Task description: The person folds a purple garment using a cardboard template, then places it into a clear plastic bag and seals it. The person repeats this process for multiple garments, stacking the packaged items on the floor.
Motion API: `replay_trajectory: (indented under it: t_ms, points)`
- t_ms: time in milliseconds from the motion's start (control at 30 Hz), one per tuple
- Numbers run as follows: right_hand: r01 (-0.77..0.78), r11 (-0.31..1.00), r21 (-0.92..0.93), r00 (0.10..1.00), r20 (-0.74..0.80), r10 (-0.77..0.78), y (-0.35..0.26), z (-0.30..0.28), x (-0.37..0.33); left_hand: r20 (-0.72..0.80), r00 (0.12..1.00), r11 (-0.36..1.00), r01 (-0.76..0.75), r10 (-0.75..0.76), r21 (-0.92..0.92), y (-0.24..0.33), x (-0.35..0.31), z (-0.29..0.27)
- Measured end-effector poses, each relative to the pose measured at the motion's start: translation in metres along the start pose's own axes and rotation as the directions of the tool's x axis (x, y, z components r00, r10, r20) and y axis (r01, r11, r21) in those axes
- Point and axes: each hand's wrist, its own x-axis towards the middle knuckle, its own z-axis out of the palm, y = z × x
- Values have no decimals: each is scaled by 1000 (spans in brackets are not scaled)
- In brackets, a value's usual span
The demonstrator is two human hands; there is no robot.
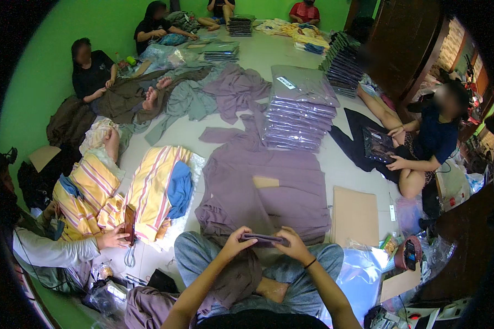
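Observation:
My left hand point(237, 243) and my right hand point(294, 245) are closed on the two ends of a folded mauve cloth strip point(264, 239). The strip is stretched level between them above my crossed legs. In front of me a mauve garment point(296, 186) lies spread on the floor, with a small tan card piece point(265, 181) on its middle. More mauve cloth point(233, 279) drapes over my lap. Whether the strip joins the spread garment cannot be made out.
Ahead stands a stack of bagged folded garments point(300, 118). Brown cardboard sheets point(355, 216) and clear plastic bags point(357, 274) lie to my right. Left are yellow striped cloths point(153, 189) and a co-worker's hand with a phone point(129, 223). Another person at right handles a bagged dark garment point(377, 145).

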Motion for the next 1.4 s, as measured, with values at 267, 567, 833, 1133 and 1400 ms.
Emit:
replay_trajectory:
  t_ms: [267,567,833,1133,1400]
  points:
    - [-405,543,735,903,229,363,42,19,103,-113,974,957,164,-195,-241,-20,60,-38]
    - [-469,560,683,875,270,402,127,34,221,-51,940,852,281,-337,-442,-18,171,-109]
    - [-358,832,423,902,-72,425,199,72,286,-375,927,855,208,-17,475,-40,257,-156]
    - [-547,837,-26,832,-124,541,179,74,289,-378,925,370,337,42,866,-64,283,-149]
    - [197,980,-13,913,366,-179,151,45,304,-430,859,619,182,279,764,-37,250,-132]
